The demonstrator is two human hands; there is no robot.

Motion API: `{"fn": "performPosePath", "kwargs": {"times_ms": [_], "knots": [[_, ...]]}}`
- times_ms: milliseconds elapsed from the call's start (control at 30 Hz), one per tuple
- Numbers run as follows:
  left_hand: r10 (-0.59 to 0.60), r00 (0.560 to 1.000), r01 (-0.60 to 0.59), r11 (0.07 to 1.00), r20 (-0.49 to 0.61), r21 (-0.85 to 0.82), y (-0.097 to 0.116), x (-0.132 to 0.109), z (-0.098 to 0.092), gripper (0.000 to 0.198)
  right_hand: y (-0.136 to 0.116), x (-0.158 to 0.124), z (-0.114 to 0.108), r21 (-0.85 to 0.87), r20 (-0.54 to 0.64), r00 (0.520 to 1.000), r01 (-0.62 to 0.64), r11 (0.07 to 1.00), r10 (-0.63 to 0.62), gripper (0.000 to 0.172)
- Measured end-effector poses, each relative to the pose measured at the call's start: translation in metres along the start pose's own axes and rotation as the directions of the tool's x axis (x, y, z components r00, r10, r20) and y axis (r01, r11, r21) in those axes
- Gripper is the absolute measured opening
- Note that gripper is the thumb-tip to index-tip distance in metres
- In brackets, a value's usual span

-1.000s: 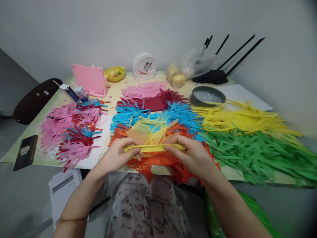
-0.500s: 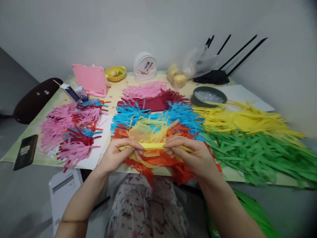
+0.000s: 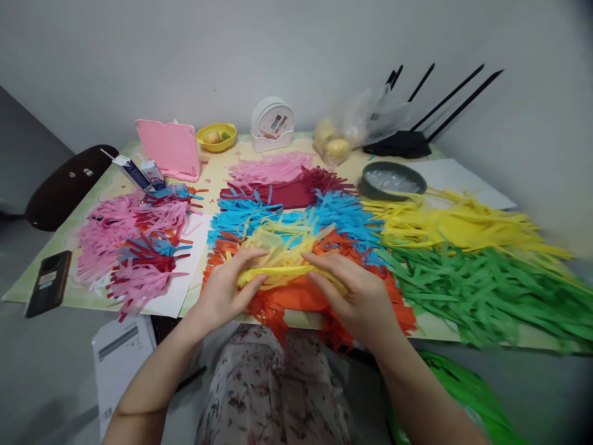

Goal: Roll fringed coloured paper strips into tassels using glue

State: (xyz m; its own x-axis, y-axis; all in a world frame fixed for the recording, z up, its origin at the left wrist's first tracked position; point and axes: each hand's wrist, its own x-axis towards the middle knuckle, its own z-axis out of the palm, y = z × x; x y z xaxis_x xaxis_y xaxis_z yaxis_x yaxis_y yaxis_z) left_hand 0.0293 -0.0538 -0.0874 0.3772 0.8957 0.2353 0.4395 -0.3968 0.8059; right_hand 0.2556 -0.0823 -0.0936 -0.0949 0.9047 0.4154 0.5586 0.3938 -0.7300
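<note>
A yellow fringed tissue-paper strip [image 3: 282,271] is stretched level between my two hands, over the orange fringed paper. Its left end lies between the thumb and fingers of my left hand [image 3: 227,284], which curls loosely round it. My right hand [image 3: 359,287] has the other end, thumb below and fingers above. Thin yellow fringes [image 3: 296,238] spread out behind the strip. Under and beyond it lie layers of orange fringed paper [image 3: 296,293], blue fringed paper [image 3: 345,213], dark red fringed paper [image 3: 291,193] and pink fringed paper [image 3: 273,168].
Pink tassels [image 3: 111,228] lie at the left beside a phone [image 3: 49,283]. To the right are yellow fringes [image 3: 472,225] and green fringes [image 3: 486,287]. Behind stand a dark bowl [image 3: 391,193], a black router [image 3: 398,144], a pink tablet case [image 3: 169,148] and milk cartons [image 3: 134,173].
My fingers have loosened from a tight pinch on the strip and spread wider apart. The strip has rolled or tilted slightly, its fringes now lying to the back.
</note>
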Motion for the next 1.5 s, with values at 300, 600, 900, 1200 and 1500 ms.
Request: {"fn": "performPosePath", "kwargs": {"times_ms": [300,600,900,1200,1500], "knots": [[-0.186,0.965,0.249,0.869,0.185,-0.427,0.007,-0.001,0.0,0.02,-0.002,-0.004,-0.002,0.431,0.183,0.946,-0.322,0.843,0.268,0.017],[-0.25,0.903,0.427,0.61,0.35,-0.667,-0.001,0.004,0.003,0.032,0.009,-0.001,0.003,0.598,0.268,0.904,-0.427,0.679,0.332,0.02],[-0.198,0.922,0.386,0.512,0.332,-0.768,-0.007,0.005,0.008,0.017,0.014,-0.001,0.002,0.699,0.315,0.896,-0.443,0.562,0.314,0.011],[-0.06,0.954,0.259,0.655,0.293,-0.71,-0.011,-0.002,0.001,0.024,-0.003,-0.004,-0.008,0.402,0.09,0.995,0.009,0.916,-0.049,0.021],[0.264,0.923,-0.282,0.959,0.281,0.023,0.022,0.01,-0.021,0.021,-0.021,0.008,-0.019,0.17,0.232,0.869,0.406,0.898,-0.437,0.023]]}}
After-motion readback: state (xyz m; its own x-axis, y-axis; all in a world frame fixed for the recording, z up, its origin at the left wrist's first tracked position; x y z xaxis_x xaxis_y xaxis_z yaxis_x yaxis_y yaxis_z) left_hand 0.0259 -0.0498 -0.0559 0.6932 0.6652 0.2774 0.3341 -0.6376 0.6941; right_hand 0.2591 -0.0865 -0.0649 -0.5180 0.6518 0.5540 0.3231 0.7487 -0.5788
